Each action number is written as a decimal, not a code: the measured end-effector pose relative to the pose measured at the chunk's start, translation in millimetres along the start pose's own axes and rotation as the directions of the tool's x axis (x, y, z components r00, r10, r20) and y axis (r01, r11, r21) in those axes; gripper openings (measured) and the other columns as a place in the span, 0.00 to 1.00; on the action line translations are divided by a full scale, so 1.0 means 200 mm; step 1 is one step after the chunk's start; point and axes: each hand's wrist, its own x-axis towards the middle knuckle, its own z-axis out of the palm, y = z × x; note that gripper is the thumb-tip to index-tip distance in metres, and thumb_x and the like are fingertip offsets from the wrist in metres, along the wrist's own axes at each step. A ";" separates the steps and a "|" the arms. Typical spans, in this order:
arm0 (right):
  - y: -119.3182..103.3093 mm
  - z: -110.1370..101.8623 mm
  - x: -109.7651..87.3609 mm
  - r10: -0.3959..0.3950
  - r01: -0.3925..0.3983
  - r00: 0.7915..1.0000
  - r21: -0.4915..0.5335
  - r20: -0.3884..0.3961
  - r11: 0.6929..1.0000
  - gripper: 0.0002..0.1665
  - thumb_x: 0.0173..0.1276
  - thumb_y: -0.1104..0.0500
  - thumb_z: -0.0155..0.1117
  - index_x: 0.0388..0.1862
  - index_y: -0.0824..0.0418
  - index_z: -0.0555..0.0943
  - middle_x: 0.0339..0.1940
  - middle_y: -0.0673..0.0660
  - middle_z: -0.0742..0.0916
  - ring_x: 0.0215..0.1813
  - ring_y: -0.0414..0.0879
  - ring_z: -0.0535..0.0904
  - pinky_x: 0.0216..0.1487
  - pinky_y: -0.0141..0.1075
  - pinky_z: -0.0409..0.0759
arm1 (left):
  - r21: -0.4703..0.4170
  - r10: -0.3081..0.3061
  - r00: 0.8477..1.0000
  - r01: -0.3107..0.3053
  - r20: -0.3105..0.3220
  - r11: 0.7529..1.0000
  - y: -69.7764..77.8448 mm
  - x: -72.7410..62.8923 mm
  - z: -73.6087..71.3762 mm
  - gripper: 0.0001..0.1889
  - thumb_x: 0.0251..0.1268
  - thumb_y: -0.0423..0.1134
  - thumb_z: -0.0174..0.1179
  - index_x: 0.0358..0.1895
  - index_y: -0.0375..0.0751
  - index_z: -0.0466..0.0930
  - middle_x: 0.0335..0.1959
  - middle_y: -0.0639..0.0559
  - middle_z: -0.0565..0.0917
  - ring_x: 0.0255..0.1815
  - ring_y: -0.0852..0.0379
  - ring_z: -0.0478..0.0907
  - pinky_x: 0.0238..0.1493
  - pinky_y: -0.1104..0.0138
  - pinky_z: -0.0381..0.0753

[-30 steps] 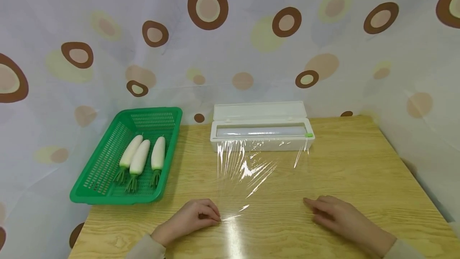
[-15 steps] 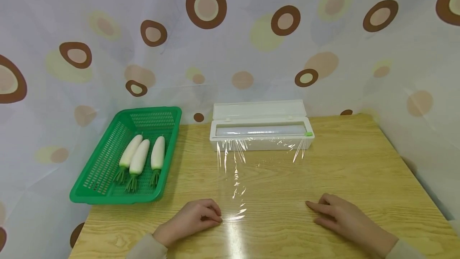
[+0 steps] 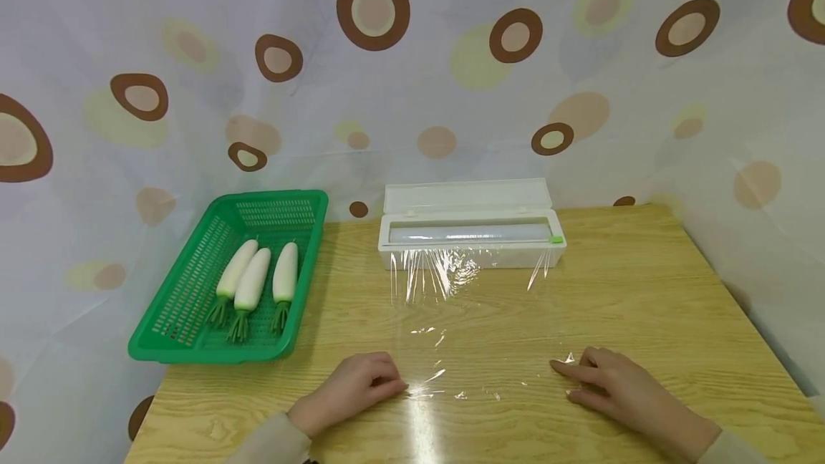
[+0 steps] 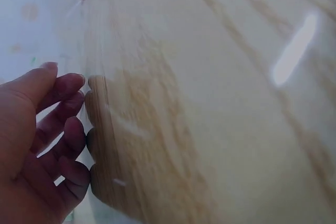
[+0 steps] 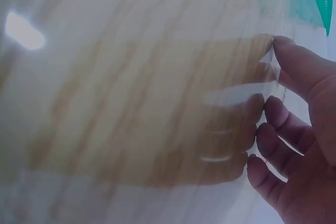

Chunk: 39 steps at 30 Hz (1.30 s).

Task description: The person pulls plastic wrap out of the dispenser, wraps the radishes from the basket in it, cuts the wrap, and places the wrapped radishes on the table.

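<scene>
A sheet of clear cling film (image 3: 445,274) runs from a white cling film box (image 3: 470,260) over the wooden table toward both hands. Its lid stands up, and a roll (image 3: 470,233) shows inside. At the film's near left corner is my left hand (image 3: 354,387). Its loosely bent fingertips (image 4: 79,129) meet the tabletop, while the thumb stays raised off it. My right hand (image 3: 612,385) lies at the near right corner. There the thumb and finger touch down apart from each other, with a glint of crinkled film (image 5: 269,59) between them.
A green plastic basket (image 3: 145,346) stands on the left, holding white radishes (image 3: 253,281) with green stems. A green slider (image 3: 556,240) sits at the right end of the box. Behind the wooden table (image 3: 651,292) hangs a patterned cloth (image 3: 412,92).
My left hand has moved slightly right along the film's near edge, its thumb coming away from the fingertips. The right hand has barely shifted. Glints on the film have changed.
</scene>
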 end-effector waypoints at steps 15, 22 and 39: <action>0.03 0.01 0.02 -0.028 0.028 1.000 -0.018 0.012 0.999 0.29 0.60 0.54 0.80 0.62 0.53 0.87 0.35 0.32 0.74 0.34 0.26 0.60 0.31 0.25 0.62 | 0.010 0.081 0.996 -0.081 -0.030 0.997 0.00 -0.03 0.01 0.05 0.73 0.40 0.67 0.38 0.49 0.91 0.35 0.63 0.85 0.36 0.74 0.78 0.39 0.80 0.76; 0.04 0.03 0.02 -0.047 0.047 0.999 -0.021 0.024 0.999 0.29 0.60 0.53 0.80 0.62 0.53 0.87 0.35 0.31 0.73 0.34 0.26 0.59 0.31 0.25 0.62 | 0.007 0.101 0.994 -0.101 -0.043 0.995 -0.02 -0.06 0.01 0.04 0.73 0.39 0.67 0.42 0.48 0.91 0.37 0.62 0.87 0.37 0.74 0.79 0.40 0.80 0.76; 0.04 0.03 0.02 -0.037 0.037 0.999 -0.082 0.001 0.996 0.31 0.56 0.52 0.83 0.61 0.49 0.88 0.37 0.30 0.72 0.37 0.27 0.61 0.34 0.25 0.62 | 0.107 0.149 0.987 -0.154 0.057 0.982 -0.01 -0.11 -0.07 0.03 0.72 0.41 0.68 0.39 0.52 0.90 0.42 0.65 0.85 0.42 0.76 0.79 0.47 0.83 0.76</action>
